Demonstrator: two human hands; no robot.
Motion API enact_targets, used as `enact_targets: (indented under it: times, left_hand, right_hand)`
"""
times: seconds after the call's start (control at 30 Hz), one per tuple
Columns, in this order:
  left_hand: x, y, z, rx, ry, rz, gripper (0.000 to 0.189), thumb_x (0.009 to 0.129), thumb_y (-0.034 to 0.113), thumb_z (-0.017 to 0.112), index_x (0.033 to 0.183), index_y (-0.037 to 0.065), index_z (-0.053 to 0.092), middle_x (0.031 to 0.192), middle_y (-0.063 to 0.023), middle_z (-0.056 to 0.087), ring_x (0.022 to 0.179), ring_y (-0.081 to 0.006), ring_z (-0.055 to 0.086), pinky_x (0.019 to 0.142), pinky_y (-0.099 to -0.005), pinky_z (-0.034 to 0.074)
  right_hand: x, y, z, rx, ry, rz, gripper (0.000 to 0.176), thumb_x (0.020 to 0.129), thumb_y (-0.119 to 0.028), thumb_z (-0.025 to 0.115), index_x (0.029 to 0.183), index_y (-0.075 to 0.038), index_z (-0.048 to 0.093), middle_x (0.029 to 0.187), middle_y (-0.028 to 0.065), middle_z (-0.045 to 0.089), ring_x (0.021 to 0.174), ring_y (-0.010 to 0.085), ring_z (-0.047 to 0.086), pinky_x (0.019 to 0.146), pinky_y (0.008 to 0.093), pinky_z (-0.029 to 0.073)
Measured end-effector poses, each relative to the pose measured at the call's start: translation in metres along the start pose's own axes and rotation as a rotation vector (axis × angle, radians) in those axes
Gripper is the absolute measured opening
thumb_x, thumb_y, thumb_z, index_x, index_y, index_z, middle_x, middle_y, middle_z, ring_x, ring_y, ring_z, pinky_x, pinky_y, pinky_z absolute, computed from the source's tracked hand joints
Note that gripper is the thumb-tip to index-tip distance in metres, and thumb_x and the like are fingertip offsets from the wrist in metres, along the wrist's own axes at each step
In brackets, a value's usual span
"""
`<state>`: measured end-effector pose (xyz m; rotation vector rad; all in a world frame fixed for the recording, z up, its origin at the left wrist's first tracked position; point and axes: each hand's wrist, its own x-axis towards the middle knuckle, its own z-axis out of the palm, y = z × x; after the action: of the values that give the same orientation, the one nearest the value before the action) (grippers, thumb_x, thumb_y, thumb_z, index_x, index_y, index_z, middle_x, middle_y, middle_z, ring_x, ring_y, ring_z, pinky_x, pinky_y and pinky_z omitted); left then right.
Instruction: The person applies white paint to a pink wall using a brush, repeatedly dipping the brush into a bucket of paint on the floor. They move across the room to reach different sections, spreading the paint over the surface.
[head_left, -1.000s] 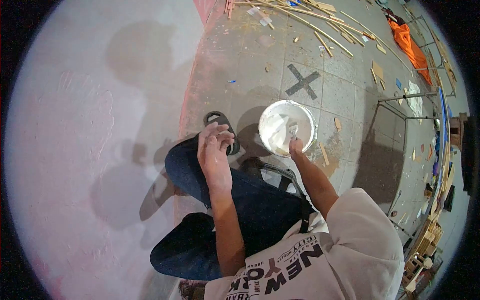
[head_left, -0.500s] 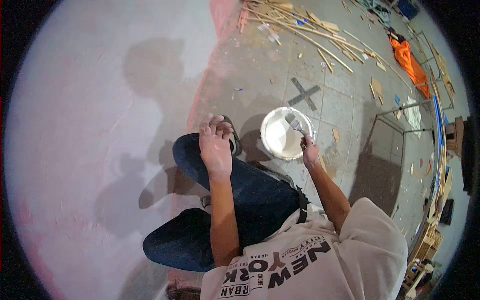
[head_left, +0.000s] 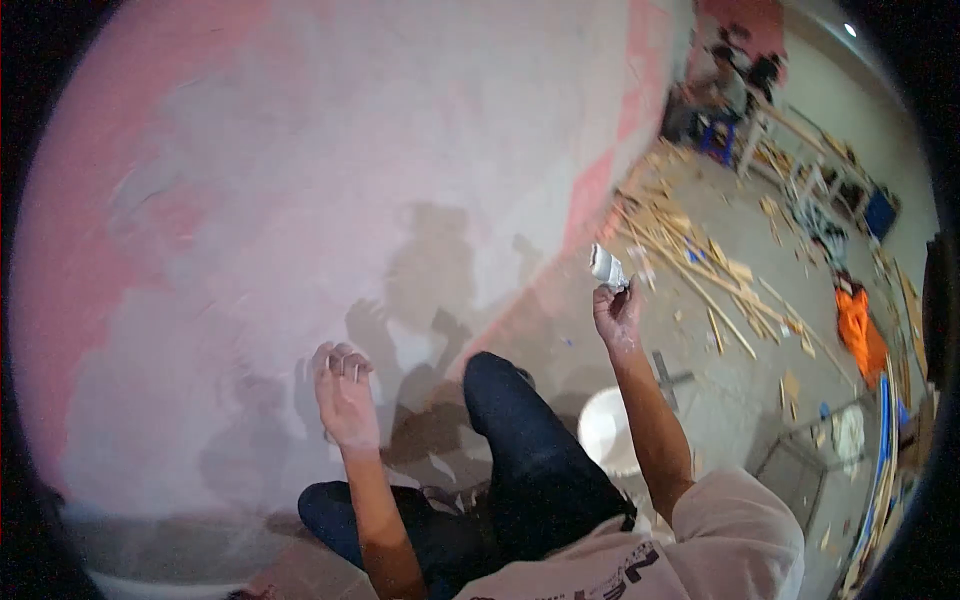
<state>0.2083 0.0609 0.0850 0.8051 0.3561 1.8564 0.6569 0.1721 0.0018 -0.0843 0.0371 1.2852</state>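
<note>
My right hand (head_left: pixel 618 315) is closed round the handle of a flat brush (head_left: pixel 606 268), raised between the wall and the floor. White paint or plaster covers the brush head. Below my right forearm stands a white bucket (head_left: pixel 603 432), partly hidden by the arm. My left hand (head_left: pixel 347 395) is empty, fingers apart and slightly curled, in front of the wall (head_left: pixel 300 200). The wall is pink with broad whitish patches, and shadows of my head and hands fall on it.
Long wooden strips (head_left: pixel 700 275) lie scattered on the floor. An orange cloth (head_left: pixel 858 325) and a metal frame (head_left: pixel 800 450) are at the right. Another person (head_left: pixel 728 88) sits at the far back beside a blue stool (head_left: pixel 717 140).
The view has tilted up toward the wall and far room. My right hand has lifted the brush away from above the bucket, and its head now looks coated white. My left hand stays empty.
</note>
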Motion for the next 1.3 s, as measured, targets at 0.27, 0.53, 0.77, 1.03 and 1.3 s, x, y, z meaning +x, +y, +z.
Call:
enact_targets:
  times: [0.27,0.53,0.77,1.03,1.3]
  left_hand:
    - [-0.041,0.084,-0.102,0.103,0.379,0.394,0.039,0.101,0.026,0.056,0.133,0.003,0.053,0.113,-0.0086,0.061,0.101,-0.0203,0.058,0.09,-0.0336,0.046]
    - [-0.07,0.119,-0.151,0.091,0.436,0.68,0.045,0.101,0.029,0.055,0.138,0.004,0.05,0.123,-0.008,0.059,0.103,-0.0194,0.054,0.092,-0.0337,0.044]
    - [-0.08,0.152,-0.14,-0.022,0.477,0.662,0.039,0.102,0.028,0.057,0.131,0.003,0.055,0.114,-0.0067,0.061,0.101,-0.0184,0.058,0.092,-0.0331,0.045]
    - [-0.081,0.157,-0.14,-0.002,0.455,0.592,0.038,0.102,0.03,0.057,0.13,0.004,0.056,0.112,-0.0061,0.063,0.103,-0.0183,0.059,0.094,-0.0343,0.046]
    - [-0.08,0.158,-0.146,0.011,0.474,0.612,0.037,0.102,0.029,0.057,0.129,0.004,0.056,0.112,-0.0062,0.063,0.102,-0.0178,0.059,0.093,-0.0336,0.045]
  right_hand:
    - [-0.023,0.213,0.184,-0.078,-0.36,0.76,0.028,0.102,-0.028,0.061,0.093,-0.001,0.061,0.066,-0.0006,0.047,0.058,0.0091,0.044,0.051,0.0244,0.04]
    - [-0.125,0.32,0.347,-1.052,-1.223,0.089,0.031,0.105,-0.025,0.057,0.114,0.002,0.069,0.086,0.0085,0.068,0.072,0.0151,0.062,0.066,0.026,0.051]
    - [-0.239,0.37,0.439,-1.149,-2.003,-1.124,0.022,0.091,-0.003,0.069,0.112,-0.005,0.072,0.105,0.0106,0.071,0.089,0.0266,0.071,0.075,0.0346,0.057]
    - [-0.253,0.414,0.445,-1.098,-1.972,-1.347,0.03,0.086,0.002,0.071,0.114,-0.008,0.071,0.111,0.0103,0.07,0.096,0.0282,0.071,0.074,0.0375,0.058]
    - [-0.243,0.424,0.452,-1.075,-1.949,-1.415,0.033,0.086,-0.001,0.068,0.117,-0.012,0.071,0.112,0.0119,0.069,0.1,0.0348,0.068,0.083,0.0421,0.057]
